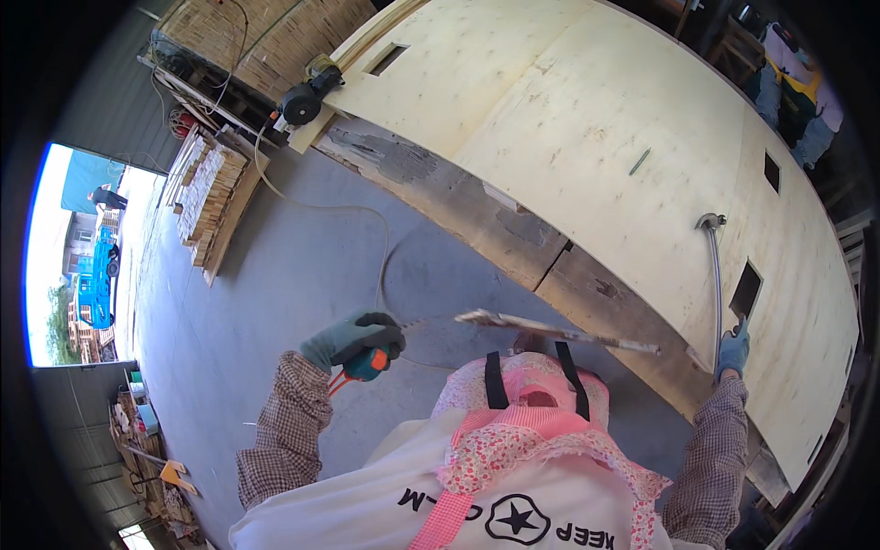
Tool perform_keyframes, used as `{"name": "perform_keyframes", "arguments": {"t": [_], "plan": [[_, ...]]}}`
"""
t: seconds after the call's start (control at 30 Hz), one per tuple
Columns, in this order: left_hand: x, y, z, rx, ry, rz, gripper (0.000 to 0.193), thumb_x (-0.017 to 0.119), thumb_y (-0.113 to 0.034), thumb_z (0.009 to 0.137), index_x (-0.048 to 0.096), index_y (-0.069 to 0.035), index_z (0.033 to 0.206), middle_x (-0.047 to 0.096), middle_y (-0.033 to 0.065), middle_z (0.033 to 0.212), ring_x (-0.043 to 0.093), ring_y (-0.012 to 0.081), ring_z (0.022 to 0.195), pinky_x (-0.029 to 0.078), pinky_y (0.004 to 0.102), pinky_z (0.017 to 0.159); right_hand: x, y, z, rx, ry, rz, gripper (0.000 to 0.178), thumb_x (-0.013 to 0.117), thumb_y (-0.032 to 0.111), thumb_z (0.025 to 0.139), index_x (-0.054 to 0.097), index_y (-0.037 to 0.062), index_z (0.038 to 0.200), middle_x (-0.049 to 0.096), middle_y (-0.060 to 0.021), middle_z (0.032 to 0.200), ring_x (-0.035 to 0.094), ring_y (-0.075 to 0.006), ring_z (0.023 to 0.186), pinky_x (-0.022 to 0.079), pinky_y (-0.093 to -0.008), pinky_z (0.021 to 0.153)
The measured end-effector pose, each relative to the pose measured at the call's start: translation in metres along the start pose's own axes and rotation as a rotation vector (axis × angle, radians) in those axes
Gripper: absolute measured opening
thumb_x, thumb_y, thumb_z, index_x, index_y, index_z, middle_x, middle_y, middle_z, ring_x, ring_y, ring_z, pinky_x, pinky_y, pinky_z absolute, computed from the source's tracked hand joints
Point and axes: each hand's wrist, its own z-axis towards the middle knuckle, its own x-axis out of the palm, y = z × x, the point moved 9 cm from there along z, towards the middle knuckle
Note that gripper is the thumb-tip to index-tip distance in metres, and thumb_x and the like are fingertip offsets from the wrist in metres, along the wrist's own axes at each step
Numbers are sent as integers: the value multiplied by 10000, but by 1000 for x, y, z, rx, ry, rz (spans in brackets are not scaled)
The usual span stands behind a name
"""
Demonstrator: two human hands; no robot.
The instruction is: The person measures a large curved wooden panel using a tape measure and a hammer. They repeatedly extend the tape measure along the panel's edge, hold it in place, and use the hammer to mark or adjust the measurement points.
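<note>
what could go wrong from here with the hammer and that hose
The hammer lies with its handle end near the edge of the wooden sheet, close beside the right hand; a bump might knock it off. The hose curves loosely across the floor, so a foot could catch on it.

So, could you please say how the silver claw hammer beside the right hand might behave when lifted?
The silver claw hammer would probably feel stiff, given its metallic-looking handle. It may swing head-heavy, its bulky head sitting away from the green-gloved right hand.
</note>
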Motion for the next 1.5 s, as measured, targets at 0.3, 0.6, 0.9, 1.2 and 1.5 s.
{"name": "perform_keyframes", "arguments": {"t": [0.3, 0.6, 0.9, 1.2, 1.5], "plan": [[100, 16, 53, 489, 129, -1450, 232, 422, -252, 913, 581, -87, 952, 638, 68, 903, 571, 263, 1001, 428, 429, 897, -23, 288, -191, -408, 664, 944, 414, 535, 30, 848, 446, 37, 1252, 486, -97, 1248, 508, -187, 1091, 430, -280, 903], [266, -42, 88, 441, 119, -515, 485, 616, -21, 777, 423, -44, 1222, 522, 87, 1155, 504, 175, 1063, 398, 327, 954, 9, 291, -272, -66, 1246, 938, 558, 650, 216, 803, 434, -6, 1266, 559, -84, 1077, 527, -121, 923, 444, -240, 798], [203, 46, 117, 173, -517, -931, 370, 593, -235, 837, 468, -35, 1122, 605, 150, 970, 624, 255, 804, 527, 376, 699, -116, 225, -251, -719, 1105, 398, 517, 727, 201, 657, 577, 115, 1145, 575, -141, 974, 584, -269, 874, 468, -323, 775], [124, 86, 42, -16, -503, -721, 377, 538, -318, 857, 489, -36, 1102, 624, 124, 907, 625, 219, 720, 527, 344, 641, -177, 146, -213, -656, 1031, 246, 382, 709, 65, 579, 616, 51, 949, 569, -112, 929, 553, -266, 880, 452, -338, 757], [60, 10, -35, -86, -186, -357, 311, 450, -266, 879, 588, 5, 815, 536, 65, 586, 466, 90, 459, 357, 216, 406, -178, 163, -149, -400, 769, 27, 418, 664, 84, 506, 621, 60, 920, 516, -122, 872, 519, -319, 839, 454, -374, 717]]}}
